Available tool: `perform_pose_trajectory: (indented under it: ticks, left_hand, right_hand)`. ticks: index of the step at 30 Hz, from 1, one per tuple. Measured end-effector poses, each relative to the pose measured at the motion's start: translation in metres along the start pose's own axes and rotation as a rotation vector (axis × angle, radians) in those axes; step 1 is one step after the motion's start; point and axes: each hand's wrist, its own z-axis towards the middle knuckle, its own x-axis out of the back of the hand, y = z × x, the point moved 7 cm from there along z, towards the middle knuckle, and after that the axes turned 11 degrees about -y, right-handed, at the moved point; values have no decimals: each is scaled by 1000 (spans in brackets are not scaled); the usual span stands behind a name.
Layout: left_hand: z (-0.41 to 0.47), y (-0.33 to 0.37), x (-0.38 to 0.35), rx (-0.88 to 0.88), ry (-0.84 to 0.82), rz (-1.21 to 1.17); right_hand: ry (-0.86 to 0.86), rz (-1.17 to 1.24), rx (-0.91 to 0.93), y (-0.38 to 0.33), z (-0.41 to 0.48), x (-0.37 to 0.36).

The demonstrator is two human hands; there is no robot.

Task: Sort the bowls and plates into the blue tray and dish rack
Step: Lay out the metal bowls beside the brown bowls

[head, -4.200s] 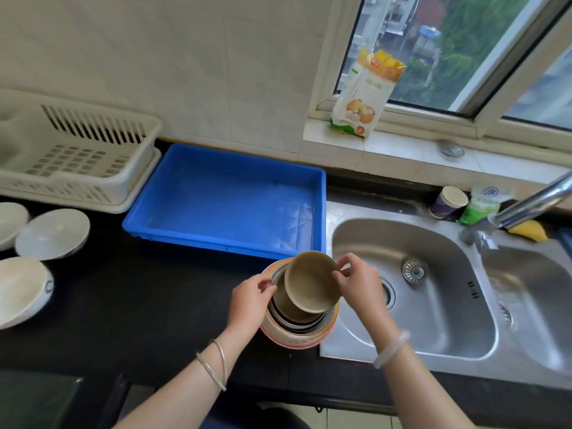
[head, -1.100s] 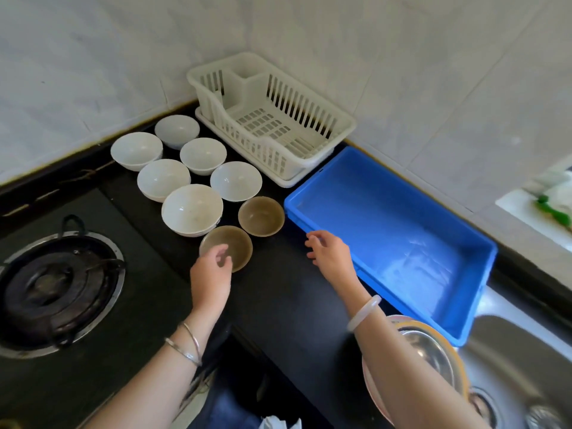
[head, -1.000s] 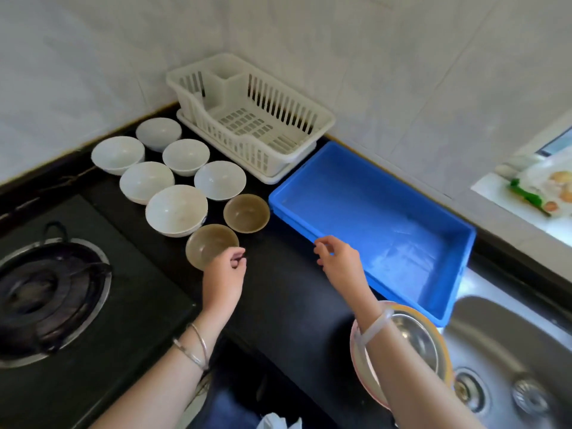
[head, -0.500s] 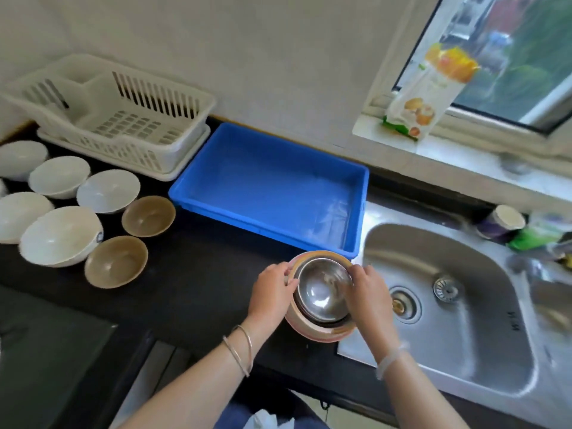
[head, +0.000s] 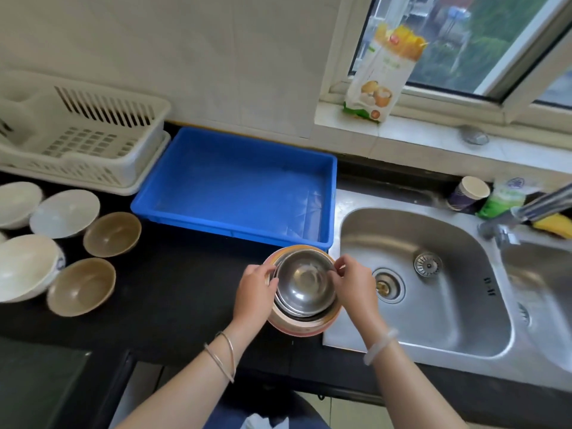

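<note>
Your left hand (head: 253, 292) and right hand (head: 353, 286) pinch opposite rims of shiny round steel bowl (head: 305, 281), fingers curled. Bowl tops nested stack in pink-orange dish (head: 297, 329) at bench front edge, beside steel sink (head: 433, 311). Smooth blue tray (head: 241, 187) just behind stack; slotted white dish rack (head: 86, 144) at back left. Matte brown bowls (head: 112, 233) and glossy white bowls (head: 65, 212) crowd bench's left edge.

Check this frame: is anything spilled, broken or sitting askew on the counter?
Nothing looks spilled or broken. Only the shiny steel bowl atop the pink-rimmed stack of bowls looks slightly tilted, since the left hand and right hand grip its rim.
</note>
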Motion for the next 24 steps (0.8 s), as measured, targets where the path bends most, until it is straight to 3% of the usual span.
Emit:
perform_pose_trajectory:
  ticks: [7,24]
  left_hand:
    - [6,3,2,113,48,-54]
    - [1,17,7,90,43,-136]
  right_hand:
    - [73,152,-6,13,-12,26]
    - [55,288,-51,23,-25,46]
